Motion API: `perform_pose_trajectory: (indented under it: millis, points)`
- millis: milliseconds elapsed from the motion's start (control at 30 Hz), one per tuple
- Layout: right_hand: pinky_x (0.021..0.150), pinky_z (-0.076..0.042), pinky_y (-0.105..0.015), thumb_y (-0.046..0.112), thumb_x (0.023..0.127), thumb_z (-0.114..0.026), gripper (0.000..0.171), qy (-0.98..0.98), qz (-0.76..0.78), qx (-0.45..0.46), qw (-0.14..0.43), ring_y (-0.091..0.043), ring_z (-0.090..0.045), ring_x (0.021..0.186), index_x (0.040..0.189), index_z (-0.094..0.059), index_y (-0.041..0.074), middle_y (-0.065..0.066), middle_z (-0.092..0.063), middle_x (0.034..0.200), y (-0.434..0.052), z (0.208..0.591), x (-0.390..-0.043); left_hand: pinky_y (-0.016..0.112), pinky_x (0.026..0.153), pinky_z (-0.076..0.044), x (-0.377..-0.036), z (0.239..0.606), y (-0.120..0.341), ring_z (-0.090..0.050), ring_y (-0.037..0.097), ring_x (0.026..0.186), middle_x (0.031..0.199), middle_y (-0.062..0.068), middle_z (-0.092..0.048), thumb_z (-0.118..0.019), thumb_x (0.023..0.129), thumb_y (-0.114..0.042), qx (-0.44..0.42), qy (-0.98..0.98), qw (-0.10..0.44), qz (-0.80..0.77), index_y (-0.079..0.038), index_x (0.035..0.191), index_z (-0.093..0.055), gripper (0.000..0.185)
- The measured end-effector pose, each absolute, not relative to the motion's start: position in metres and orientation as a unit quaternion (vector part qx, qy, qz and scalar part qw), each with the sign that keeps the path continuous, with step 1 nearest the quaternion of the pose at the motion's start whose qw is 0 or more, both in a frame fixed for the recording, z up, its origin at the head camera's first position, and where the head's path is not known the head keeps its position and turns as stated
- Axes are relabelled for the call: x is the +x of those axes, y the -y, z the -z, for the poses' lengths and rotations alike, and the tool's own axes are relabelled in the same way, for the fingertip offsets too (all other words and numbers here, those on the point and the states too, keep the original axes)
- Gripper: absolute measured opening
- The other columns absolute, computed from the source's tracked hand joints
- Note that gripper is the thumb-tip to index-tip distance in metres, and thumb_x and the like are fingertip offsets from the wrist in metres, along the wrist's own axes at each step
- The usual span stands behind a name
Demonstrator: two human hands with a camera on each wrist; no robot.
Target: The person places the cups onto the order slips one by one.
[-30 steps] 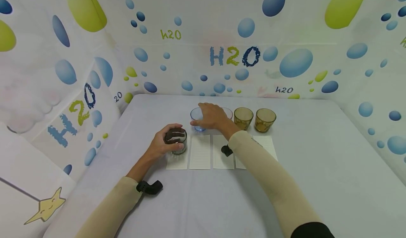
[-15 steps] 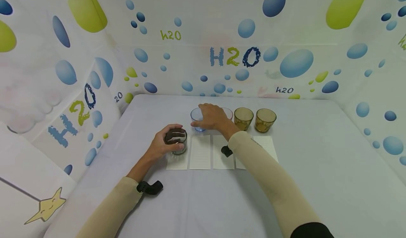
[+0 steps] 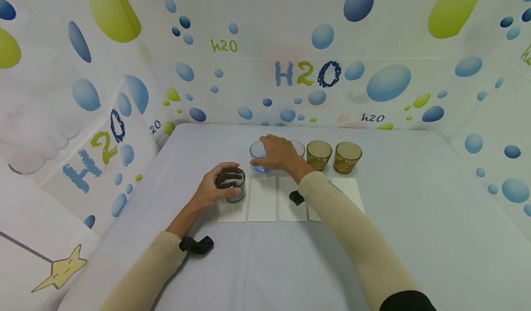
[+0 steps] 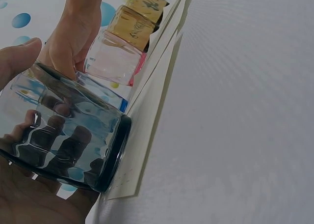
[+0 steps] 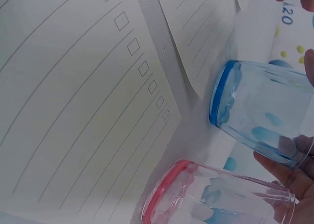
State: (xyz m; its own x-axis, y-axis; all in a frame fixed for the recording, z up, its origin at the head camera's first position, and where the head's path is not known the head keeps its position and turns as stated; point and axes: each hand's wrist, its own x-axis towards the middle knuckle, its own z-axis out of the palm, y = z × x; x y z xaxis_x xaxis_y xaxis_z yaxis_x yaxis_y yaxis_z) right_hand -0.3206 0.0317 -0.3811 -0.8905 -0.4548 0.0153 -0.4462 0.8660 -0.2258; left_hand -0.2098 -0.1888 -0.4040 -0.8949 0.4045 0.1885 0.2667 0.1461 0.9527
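Observation:
My left hand (image 3: 230,182) grips a dark smoky glass (image 3: 235,196) from the side; it stands on the leftmost paper sheet (image 3: 230,214). The left wrist view shows that dark glass (image 4: 64,135) close up, with my thumb (image 4: 19,52) against its wall. My right hand (image 3: 271,156) reaches over a blue-tinted glass (image 3: 256,150), fingers curled down around its rim. In the right wrist view a fingertip (image 5: 287,165) touches the blue glass (image 5: 255,111), and a pink-based glass (image 5: 211,197) stands right beside it.
Two amber glasses (image 3: 319,154) (image 3: 347,156) continue the row to the right of the pink glass (image 3: 299,146). Lined paper sheets (image 3: 262,199) lie side by side in front of the glasses on the grey table (image 3: 415,209). Printed walls enclose the table's back and sides.

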Motion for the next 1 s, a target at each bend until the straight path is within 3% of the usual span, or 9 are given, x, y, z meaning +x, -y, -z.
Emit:
perform_pose_trajectory:
  millis: [267,633,1000]
  points:
    - [0.105,-0.038,-0.049,0.065,0.079,-0.059,0.089,-0.965,0.119,-0.234,0.019,-0.03,-0.041,0.13,0.144,-0.037,0.009,-0.01,-0.04,0.145,-0.031,0.384,-0.321,0.047,0.1,-0.043,-0.222,0.429,0.196,-0.052,0.032,0.119,0.13,0.014,-0.05,-0.074,0.08,-0.009,0.225,-0.756,0.044,-0.613,-0.011,0.136,-0.042,0.065]
    - [0.102,-0.041,-0.048,0.071,0.078,-0.055,0.091,-0.962,0.118,-0.244,0.002,-0.029,-0.046,0.125,0.143,-0.038,0.01,-0.01,-0.043,0.143,-0.034,0.385,-0.322,0.055,0.099,-0.04,-0.21,0.408,0.19,-0.049,0.042,0.118,0.13,0.023,-0.048,-0.073,0.08,-0.005,0.23,-0.756,0.05,-0.611,0.001,0.137,-0.039,0.067]
    - [0.1,-0.044,-0.046,0.075,0.076,-0.053,0.094,-0.958,0.134,-0.252,-0.026,-0.028,-0.048,0.123,0.14,-0.042,0.008,-0.01,-0.046,0.14,-0.036,0.383,-0.321,0.051,0.101,-0.04,-0.217,0.417,0.192,-0.05,0.039,0.119,0.13,0.019,-0.049,-0.074,0.079,-0.005,0.226,-0.749,0.053,-0.621,-0.005,0.136,-0.041,0.066]
